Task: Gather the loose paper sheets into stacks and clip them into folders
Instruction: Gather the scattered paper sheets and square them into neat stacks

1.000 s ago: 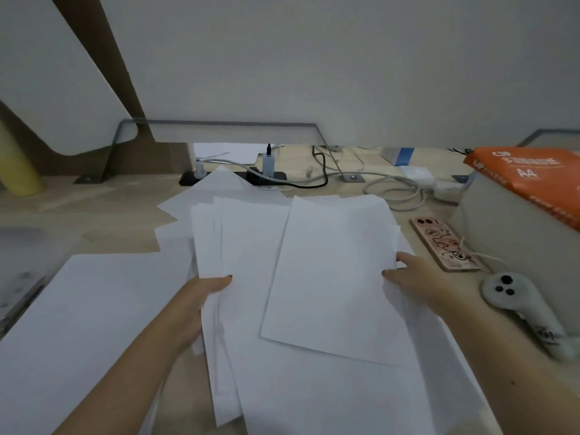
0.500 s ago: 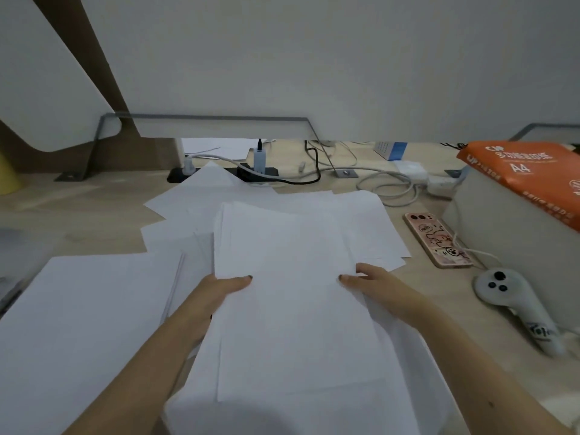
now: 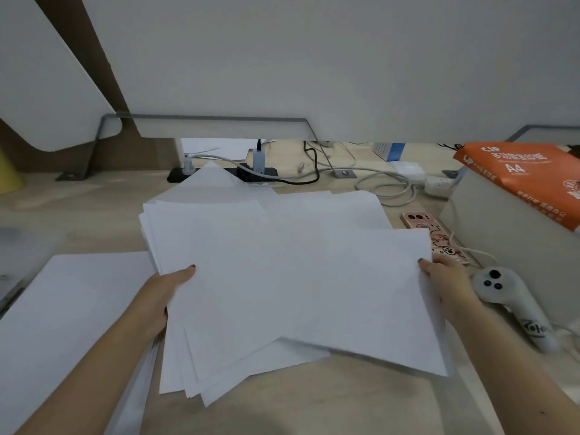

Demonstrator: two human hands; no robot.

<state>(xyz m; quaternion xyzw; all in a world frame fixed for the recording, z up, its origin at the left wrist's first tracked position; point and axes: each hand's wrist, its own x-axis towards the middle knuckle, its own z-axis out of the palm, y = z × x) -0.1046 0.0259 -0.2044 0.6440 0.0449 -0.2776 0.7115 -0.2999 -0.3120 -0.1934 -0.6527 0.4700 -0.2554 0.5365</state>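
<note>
We work on a pale wooden table (image 3: 78,208), and most of its middle is taken by the fanned pile of loose sheets (image 3: 282,277) we are gathering. The pile lies flat in front of us, its corners splayed at different angles, some sheets poking out at the far side and at the near left corner. To its left lies a separate spread of paper (image 3: 78,309), partly under our forearm, which we judge is waiting its turn.

Our left hand (image 3: 163,293) holds the pile's left edge, thumb on top and the fingers hidden beneath, so the grip there is closed on the sheets. Our right hand (image 3: 445,277) holds the right edge of the topmost sheet the same way, thumb on top.

We judge these sheets light, thin and floppy; they slide readily over one another and sag if lifted by one corner. The sound hold is at the two opposite long edges, squeezing inward, then tapping an edge on the table to square them. Loose pressure would let the lower sheets slip away.

Smaller things sit to the right: an orange ream of A4 (image 3: 521,177), a white controller (image 3: 508,302), and a phone (image 3: 433,237) just beside the pile's corner. No folder or clip is in sight.
</note>
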